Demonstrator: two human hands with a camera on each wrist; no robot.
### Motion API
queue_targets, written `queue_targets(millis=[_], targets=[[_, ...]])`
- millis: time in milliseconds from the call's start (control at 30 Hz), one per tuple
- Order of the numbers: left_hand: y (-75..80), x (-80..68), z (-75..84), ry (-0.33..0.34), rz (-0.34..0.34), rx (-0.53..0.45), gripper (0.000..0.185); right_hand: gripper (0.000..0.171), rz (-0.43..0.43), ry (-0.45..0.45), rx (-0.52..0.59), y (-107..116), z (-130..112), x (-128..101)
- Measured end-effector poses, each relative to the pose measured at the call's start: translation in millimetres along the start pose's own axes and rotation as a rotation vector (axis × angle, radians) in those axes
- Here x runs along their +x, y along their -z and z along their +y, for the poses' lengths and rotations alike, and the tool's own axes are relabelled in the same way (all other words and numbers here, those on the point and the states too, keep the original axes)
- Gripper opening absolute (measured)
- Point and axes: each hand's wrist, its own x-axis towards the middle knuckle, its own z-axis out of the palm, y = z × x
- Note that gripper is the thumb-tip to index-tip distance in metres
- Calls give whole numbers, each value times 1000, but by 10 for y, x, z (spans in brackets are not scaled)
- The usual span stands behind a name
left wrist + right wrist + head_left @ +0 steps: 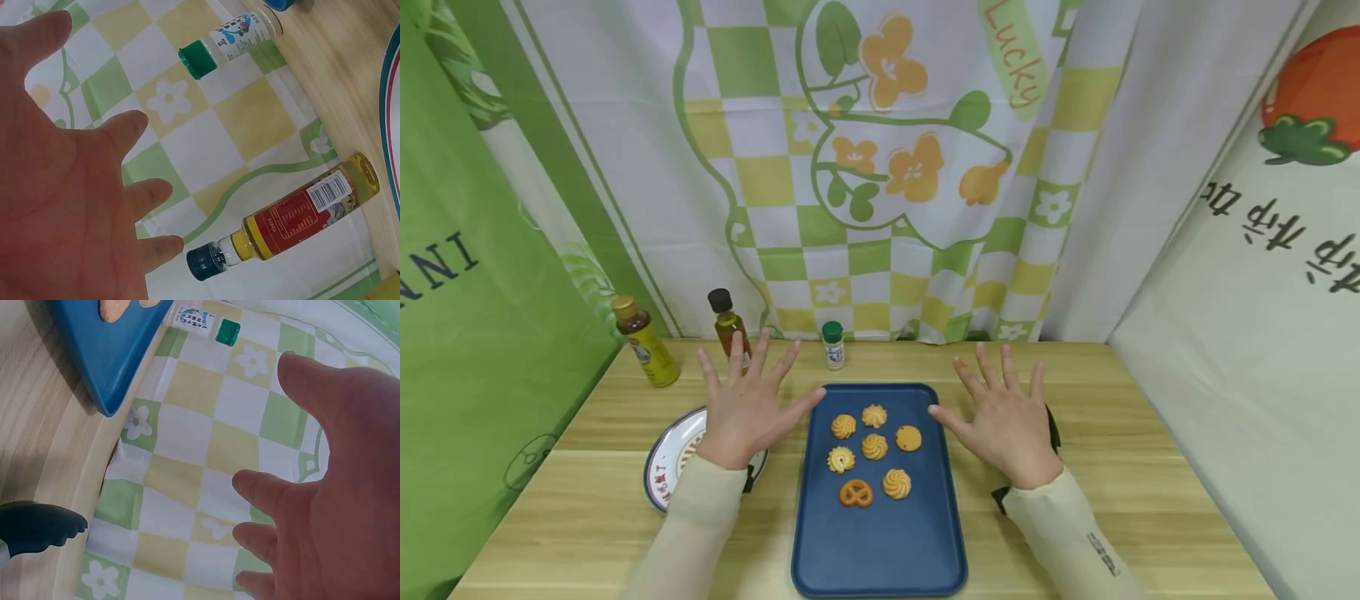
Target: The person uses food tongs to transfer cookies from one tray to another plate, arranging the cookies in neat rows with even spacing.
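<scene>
My left hand (747,417) is held up with its fingers spread, holding nothing, and partly hides a white plate (658,467) with a dark rim. On the other side, my right hand (1009,429) is spread too and holds nothing. Beneath it lies a black utensil, mostly hidden; its scalloped head (44,526) looks like one end of tongs. Between the hands is a blue tray (880,554) with several cookies (875,447) and a pretzel-shaped biscuit (855,493) on it.
Along the back of the wooden table (1120,533) stand a yellow-labelled bottle (653,354), an oil bottle with a black cap (294,215) and a small green-capped shaker (833,346). A patterned curtain (880,275) hangs directly behind, with fabric walls at both sides.
</scene>
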Motion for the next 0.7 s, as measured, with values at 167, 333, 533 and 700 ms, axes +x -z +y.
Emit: queue_targets(millis=[167, 333, 533, 700], targets=[[9, 48, -48, -15, -9, -26, 90, 95, -10, 13, 20, 37, 1, 37], [-22, 48, -269, -63, 8, -45, 77, 90, -16, 49, 93, 22, 109, 25], [-72, -143, -692, -78, 60, -164, 51, 85, -40, 65, 135, -46, 280, -83], [-93, -249, -1000, -27, 107, -254, 41, 79, -34, 63, 118, -66, 402, -183]])
